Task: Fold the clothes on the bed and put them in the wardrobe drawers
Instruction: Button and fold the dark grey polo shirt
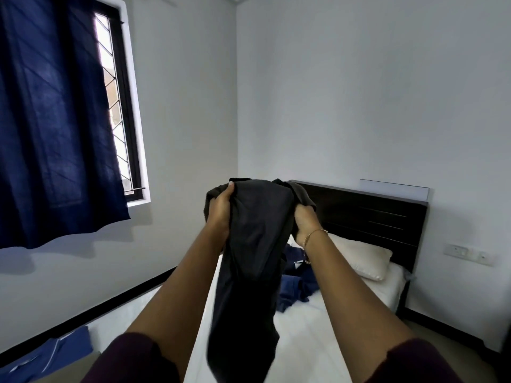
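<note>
Two hands, our left hand (219,210) and right hand (305,221), each grip clamped on the dark garment (254,244), hold it above the bed (304,327); blue clothes (293,288) lie near the pillow (359,258).

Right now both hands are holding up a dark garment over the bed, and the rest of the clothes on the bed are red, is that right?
Not quite. In the head view both hands, left and right, hold up the dark garment over the bed, but the remaining clothes are blue, not red.

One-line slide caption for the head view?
Both hands hold a dark garment up over the bed.
</note>
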Demonstrator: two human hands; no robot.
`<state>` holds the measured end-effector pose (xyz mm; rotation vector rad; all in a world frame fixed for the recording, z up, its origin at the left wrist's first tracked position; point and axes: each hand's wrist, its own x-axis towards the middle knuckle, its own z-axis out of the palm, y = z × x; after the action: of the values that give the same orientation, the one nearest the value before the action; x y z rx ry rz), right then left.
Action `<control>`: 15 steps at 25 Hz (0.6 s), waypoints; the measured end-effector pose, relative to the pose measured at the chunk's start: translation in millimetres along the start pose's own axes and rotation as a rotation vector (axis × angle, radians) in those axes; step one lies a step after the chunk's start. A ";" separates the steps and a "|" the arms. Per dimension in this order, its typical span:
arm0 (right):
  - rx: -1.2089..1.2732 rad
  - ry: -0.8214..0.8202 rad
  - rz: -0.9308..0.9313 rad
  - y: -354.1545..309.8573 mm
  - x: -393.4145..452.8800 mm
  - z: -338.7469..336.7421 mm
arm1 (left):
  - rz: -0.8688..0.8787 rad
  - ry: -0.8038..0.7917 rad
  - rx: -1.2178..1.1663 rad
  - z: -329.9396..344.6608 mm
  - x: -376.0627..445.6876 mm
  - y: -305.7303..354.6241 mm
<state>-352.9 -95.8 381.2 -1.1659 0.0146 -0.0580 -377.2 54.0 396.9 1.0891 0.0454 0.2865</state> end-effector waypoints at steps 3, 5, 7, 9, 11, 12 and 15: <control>0.089 -0.018 -0.084 -1.6 -0.7 7.4 | 0.079 0.198 0.042 -6.8 6.8 -1.2; 0.206 -0.025 -0.085 -5.4 -6.5 15.2 | 0.111 0.362 0.166 -15.5 10.2 -0.1; 0.325 0.009 -0.087 -9.7 -4.5 16.7 | 0.114 0.541 0.287 -35.5 13.8 4.2; 0.383 0.045 -0.123 -12.5 2.0 14.8 | 0.085 0.620 0.293 -60.0 19.4 10.3; 0.369 0.029 -0.170 -14.3 2.1 19.6 | 0.044 0.623 0.398 -76.8 24.7 14.3; 0.363 -0.007 -0.172 -14.2 0.9 24.5 | 0.016 0.620 0.500 -80.9 26.9 14.1; 0.301 -0.110 -0.132 -13.7 -0.4 39.1 | 0.046 0.589 0.722 -79.4 19.7 12.6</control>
<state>-352.2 -65.2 409.2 -0.8663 -0.1633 -0.1090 -374.8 133.1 372.9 1.6860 0.6935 0.6557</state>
